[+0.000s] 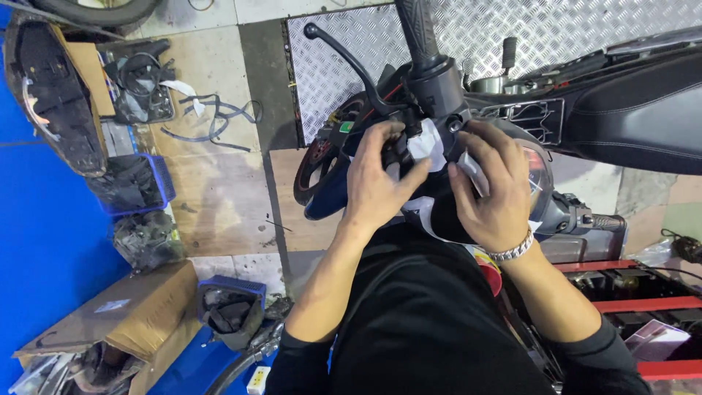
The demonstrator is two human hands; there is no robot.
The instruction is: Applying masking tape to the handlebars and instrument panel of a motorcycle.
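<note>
Two hands [439, 186], one motorcycle [614, 110], one cardboard box [124, 314].

**Two hands at the handlebar**

Both hands work at the motorbike's handlebar switch housing [439, 91]. The left hand [376, 183] presses its thumb against a white paper piece [428, 145] just below the housing; the right hand [497, 186] (a metal bracelet [512, 251] on its wrist) grips the paper's other edge. The brake lever [344, 62] juts out over the checker-plate floor [336, 44]. A cardboard box [124, 318] sits well apart.
</note>
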